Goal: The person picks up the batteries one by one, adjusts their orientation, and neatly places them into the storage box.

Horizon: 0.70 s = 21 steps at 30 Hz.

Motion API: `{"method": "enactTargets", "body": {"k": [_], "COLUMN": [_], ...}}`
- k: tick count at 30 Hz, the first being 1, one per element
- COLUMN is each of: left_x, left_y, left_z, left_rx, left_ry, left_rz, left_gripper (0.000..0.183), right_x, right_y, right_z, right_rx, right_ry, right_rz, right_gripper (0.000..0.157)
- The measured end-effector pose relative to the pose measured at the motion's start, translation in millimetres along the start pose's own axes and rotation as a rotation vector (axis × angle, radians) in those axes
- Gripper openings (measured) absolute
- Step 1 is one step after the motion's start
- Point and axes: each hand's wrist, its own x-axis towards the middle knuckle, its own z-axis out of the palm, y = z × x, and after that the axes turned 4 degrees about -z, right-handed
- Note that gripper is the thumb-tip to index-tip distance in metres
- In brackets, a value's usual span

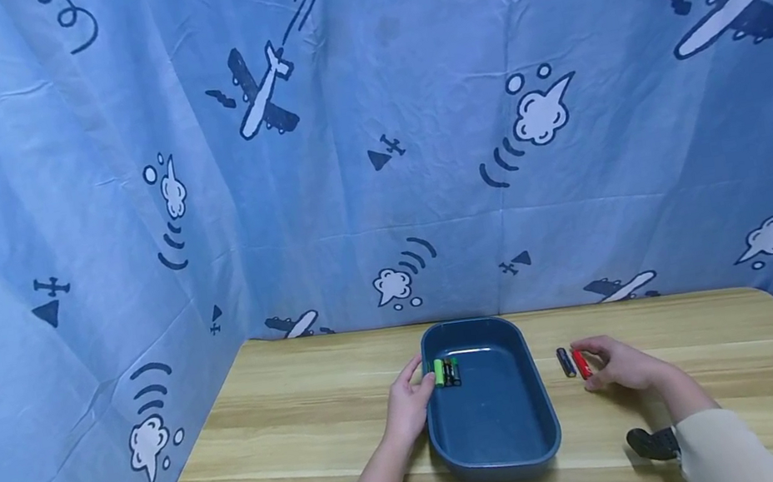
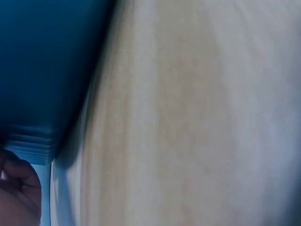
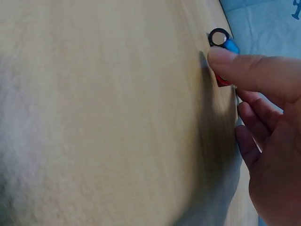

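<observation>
A deep blue rectangular bin stands on the wooden table. My left hand grips its left wall, thumb over the rim; in the left wrist view the bin's outer side fills the upper left, with curled fingers below it. Inside, a green battery and dark batteries lie side by side against the left wall. To the right of the bin, my right hand pinches a red battery between thumb and fingers. A dark battery with a blue part lies just left of it.
A light wood table spreads around the bin. Blue curtains printed with planes and clouds hang behind and along the left side. Black wrist straps sit at the light sleeves.
</observation>
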Motion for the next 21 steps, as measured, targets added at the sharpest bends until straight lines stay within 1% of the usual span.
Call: {"method": "enactTargets", "body": {"k": [7,14,21], "left_x": [3.2,4.9,4.7], "left_y": [-4.4,-5.8,-5.8], "left_z": [0.3,0.6,0.5], "left_rx": [-0.021,-0.022,-0.029], "left_ry": [-0.008,-0.007,-0.009], "left_rz": [0.009,0.002,0.002], "left_gripper": [0.047,0.046,0.046], "right_x": [1.5,0.7,1.2], "right_y": [0.7,-1.9,-0.7], "right_z": [1.2,2.5,3.5], "right_rx": [-0.071,-0.066,-0.076], "right_ry": [0.025,0.048,0.064], "right_rz": [-0.005,0.035,0.039], "right_gripper": [0.067,0.061,0.060]}}
